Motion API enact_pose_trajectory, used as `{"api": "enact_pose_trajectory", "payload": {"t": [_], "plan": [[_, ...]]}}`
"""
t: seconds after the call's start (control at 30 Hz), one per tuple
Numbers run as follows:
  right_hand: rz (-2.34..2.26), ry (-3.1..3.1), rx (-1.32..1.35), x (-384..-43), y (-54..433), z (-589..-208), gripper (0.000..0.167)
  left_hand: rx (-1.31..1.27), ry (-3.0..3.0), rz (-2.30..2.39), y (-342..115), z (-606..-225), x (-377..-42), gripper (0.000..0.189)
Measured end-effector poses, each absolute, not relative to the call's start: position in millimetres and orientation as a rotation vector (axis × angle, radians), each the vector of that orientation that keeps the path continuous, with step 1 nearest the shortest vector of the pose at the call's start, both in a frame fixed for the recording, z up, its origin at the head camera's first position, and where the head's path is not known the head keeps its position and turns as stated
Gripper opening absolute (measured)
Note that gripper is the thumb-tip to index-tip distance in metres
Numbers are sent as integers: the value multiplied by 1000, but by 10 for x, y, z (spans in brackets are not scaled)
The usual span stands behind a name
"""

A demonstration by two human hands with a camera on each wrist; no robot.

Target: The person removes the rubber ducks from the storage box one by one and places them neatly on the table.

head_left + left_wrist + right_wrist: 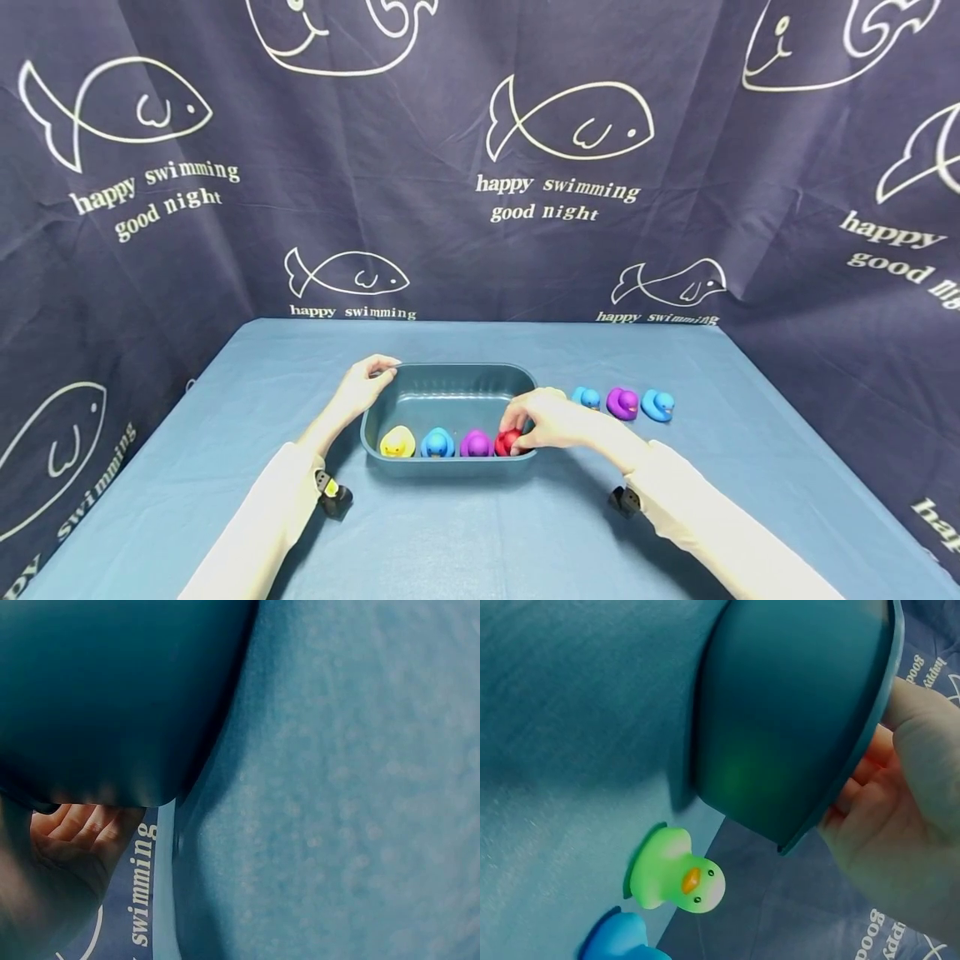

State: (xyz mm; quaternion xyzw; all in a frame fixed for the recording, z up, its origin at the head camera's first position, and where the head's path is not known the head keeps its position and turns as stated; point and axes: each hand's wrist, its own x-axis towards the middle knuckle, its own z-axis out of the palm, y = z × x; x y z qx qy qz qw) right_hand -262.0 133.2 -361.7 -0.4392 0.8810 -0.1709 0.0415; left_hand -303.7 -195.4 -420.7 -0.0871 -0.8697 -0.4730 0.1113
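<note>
A dark teal plastic bin [450,468] stands on the table. Along its front wall inside sit a yellow duck [397,442], a blue duck [437,444], a purple duck [476,444] and a red duck [506,440]. My right hand [546,417] reaches over the right rim and pinches the red duck in the front right corner; in the right wrist view the bin wall hides the duck. My left hand [365,385] grips the bin's rim at the back left corner. In the left wrist view, that hand's fingers [94,823] are partly hidden by the bin.
Right of the bin lie a green duck [676,871], mostly hidden behind my right hand in the head view, a blue duck [587,397], a purple duck [622,403] and another blue duck [658,405]. Dark fish-printed cloth [480,283] hangs behind the blue-covered table [465,542].
</note>
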Motion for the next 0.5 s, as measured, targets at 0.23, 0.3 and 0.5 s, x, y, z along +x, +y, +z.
{"api": "enact_pose_trajectory", "payload": {"t": [0.23, 0.3, 0.5], "plan": [[-475, 2776, -1339, -2585, 1297, -3621, 28, -258, -2550, -1382, -1973, -4223, -3045, 21], [-450, 2792, -1329, -2581, 1286, -3619, 28, -257, -2553, -1371, -1975, -4221, -3042, 22], [-400, 2794, -1272, -2575, 1275, -3597, 24, -245, -2564, -1366, -1955, -4214, -3037, 22]]}}
